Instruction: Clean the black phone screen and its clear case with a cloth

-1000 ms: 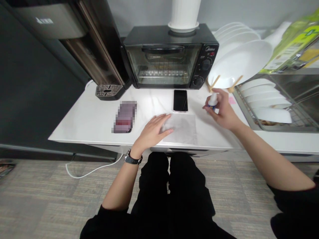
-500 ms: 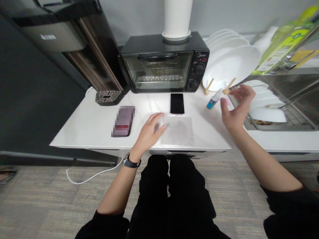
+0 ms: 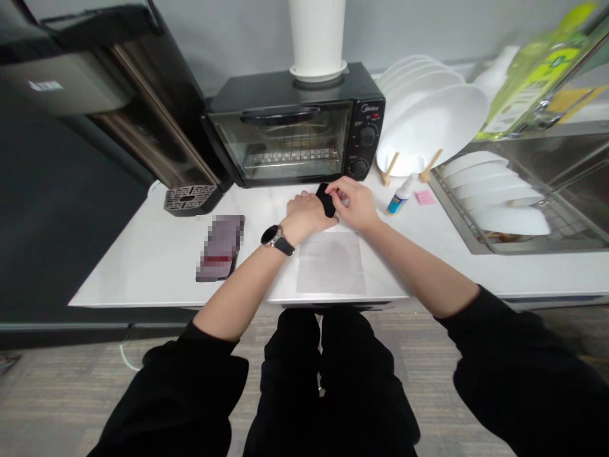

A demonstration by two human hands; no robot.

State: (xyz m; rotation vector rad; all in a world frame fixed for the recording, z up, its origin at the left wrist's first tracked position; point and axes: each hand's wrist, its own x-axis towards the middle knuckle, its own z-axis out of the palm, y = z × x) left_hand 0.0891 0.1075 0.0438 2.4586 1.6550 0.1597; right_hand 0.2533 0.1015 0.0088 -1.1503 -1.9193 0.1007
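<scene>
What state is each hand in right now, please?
Left hand: against the phone; whether gripping cannot be told.
Right hand: partly curled at the phone's right side; grip cannot be told.

I am directing the left arm (image 3: 238,292) and the right arm (image 3: 423,270) forward, both slanting inward toward each other. My left grip (image 3: 308,214) is facing palm down, and my right grip (image 3: 356,203) is sitting just beside it, its fingers (image 3: 335,185) curling inward and down.

"Midea" is standing on the control panel (image 3: 365,136) of the toaster oven (image 3: 257,89); lettering on the dispenser (image 3: 61,79) left of it and bottles right of it is appearing too blurred to read.
</scene>
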